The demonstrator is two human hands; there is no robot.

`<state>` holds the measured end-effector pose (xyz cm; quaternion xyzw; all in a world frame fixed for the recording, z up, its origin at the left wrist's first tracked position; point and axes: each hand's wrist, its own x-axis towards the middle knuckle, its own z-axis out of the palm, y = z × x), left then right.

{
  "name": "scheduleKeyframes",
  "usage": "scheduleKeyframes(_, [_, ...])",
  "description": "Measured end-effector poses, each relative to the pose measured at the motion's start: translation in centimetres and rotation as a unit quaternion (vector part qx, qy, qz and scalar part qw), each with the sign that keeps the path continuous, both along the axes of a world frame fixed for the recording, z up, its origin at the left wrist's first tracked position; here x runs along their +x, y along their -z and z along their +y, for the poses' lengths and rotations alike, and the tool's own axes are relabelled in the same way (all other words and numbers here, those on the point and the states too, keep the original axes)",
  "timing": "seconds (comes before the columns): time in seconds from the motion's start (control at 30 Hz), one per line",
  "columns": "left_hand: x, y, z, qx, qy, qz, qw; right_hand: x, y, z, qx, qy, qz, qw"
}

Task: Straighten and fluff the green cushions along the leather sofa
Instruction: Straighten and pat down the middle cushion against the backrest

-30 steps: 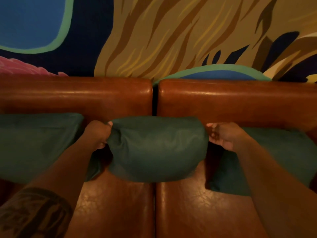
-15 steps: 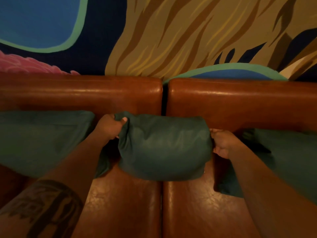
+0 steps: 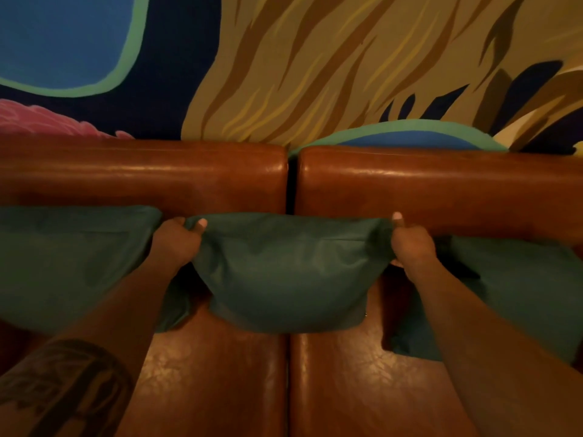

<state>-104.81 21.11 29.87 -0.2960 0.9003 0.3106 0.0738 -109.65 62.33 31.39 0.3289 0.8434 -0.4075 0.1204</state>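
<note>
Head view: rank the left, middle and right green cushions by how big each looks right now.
1. left cushion, though cut off by the frame edge.
2. middle cushion, gripped at its top corners by the left hand and right hand.
3. right cushion: partly hidden by the forearm, so this rank is unsure.

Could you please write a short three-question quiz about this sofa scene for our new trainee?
1. True or false: the left hand and the right hand each grip an upper corner of the middle cushion.
2. How many green cushions are visible along the sofa?
A. one
B. two
C. three
3. Fill in: the middle cushion sits across the gap between the two ____ sections.

Key:
1. True; both hands are closed on its top corners.
2. C; the left cushion and the right cushion flank the middle one.
3. Sofa; the gap between the leather sections runs behind and below it.
</note>
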Motion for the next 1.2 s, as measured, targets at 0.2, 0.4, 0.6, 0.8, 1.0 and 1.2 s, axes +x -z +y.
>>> scheduleKeyframes(0.2, [-0.3,-0.2,-0.6,-0.007,0.005,0.037,0.999,0.9,-0.3,1.2,0.075,-0.029,0.050,0.995])
scheduleKeyframes(0.4, [-0.5,0.4,0.3,0.040,-0.018,-0.022,0.999,1.2,-0.1,2.1,0.092,-0.067,0.058,0.992])
scheduleKeyframes(0.6, [-2.0,-0.4,0.5,0.026,0.000,-0.018,1.000,-0.6,0.4,3.0,0.136,-0.117,0.060,0.982])
scheduleKeyframes(0.8, [-1.7,0.3,0.8,-0.011,0.011,-0.013,1.000,-1.5,1.6,2.8,0.141,-0.115,0.039,0.983])
scheduleKeyframes(1.0, [-1.9,-0.6,0.5,-0.019,-0.024,0.064,0.997,-1.3,2.1,2.2,0.167,-0.090,0.087,0.978])
scheduleKeyframes(1.2, [-1.8,0.3,1.1,-0.004,-0.062,0.062,0.996,-0.7,2.4,1.8,0.190,-0.098,0.051,0.975])
